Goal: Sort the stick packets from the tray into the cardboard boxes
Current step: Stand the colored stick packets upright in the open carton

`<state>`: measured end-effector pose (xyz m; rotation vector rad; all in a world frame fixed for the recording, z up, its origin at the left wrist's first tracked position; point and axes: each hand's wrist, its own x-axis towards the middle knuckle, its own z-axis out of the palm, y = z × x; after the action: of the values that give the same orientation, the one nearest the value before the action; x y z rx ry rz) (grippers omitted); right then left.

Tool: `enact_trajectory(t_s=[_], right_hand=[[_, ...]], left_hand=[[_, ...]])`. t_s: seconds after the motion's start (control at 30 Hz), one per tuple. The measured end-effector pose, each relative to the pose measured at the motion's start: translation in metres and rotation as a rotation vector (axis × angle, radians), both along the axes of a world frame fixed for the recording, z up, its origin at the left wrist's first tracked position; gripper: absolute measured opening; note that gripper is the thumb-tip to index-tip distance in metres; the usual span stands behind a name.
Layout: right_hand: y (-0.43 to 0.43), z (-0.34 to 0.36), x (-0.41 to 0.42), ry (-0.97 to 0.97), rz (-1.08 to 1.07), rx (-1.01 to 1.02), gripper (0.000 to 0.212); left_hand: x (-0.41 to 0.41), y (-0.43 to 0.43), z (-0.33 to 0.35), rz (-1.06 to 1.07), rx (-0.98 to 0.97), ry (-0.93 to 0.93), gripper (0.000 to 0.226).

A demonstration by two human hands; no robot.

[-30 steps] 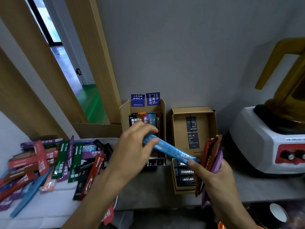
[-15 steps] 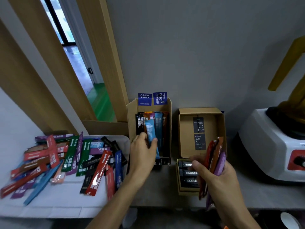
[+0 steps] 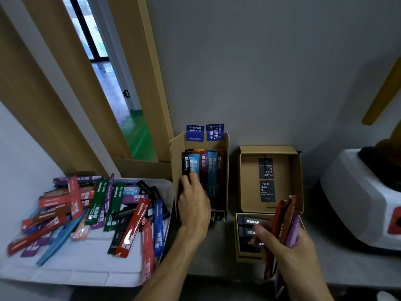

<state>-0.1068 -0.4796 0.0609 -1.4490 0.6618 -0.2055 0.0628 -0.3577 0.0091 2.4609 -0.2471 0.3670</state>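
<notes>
Left hand (image 3: 193,205) on light-blue packet (image 3: 194,164) in tall box (image 3: 226,148), grip unclear; right hand (image 3: 288,250) clutches packet bundle (image 3: 286,220), tray (image 3: 76,270) left of both.

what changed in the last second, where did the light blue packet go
The left hand carried the light blue packet away from the right hand into the tall cardboard box, where it stands among others, fingers touching it. Right hand's bundle and the tray stayed.
</notes>
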Motion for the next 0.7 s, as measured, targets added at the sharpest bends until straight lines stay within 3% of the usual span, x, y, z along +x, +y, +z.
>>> enact_trajectory(t_s=[0.17, 0.33, 0.47, 0.57, 0.7], right_hand=[[0.003, -0.002, 0.0, 0.023, 0.0, 0.008, 0.025], [0.003, 0.0, -0.001, 0.025, 0.011, 0.024, 0.026], [0.002, 0.006, -0.001, 0.013, 0.016, 0.105, 0.035], [0.001, 0.007, -0.001, 0.008, 0.069, 0.126, 0.046], [0.006, 0.011, 0.0, -0.036, 0.191, 0.064, 0.037]], left_hand=[[0.003, -0.002, 0.0, 0.048, -0.045, 0.029, 0.054], [0.002, -0.001, 0.001, 0.042, 0.063, 0.018, 0.063], [-0.01, 0.008, 0.02, -0.007, -0.098, 0.032, 0.039], [-0.034, 0.013, 0.05, -0.263, -0.335, 0.086, 0.008], [-0.059, 0.006, 0.082, -0.676, -0.289, 0.323, 0.02]])
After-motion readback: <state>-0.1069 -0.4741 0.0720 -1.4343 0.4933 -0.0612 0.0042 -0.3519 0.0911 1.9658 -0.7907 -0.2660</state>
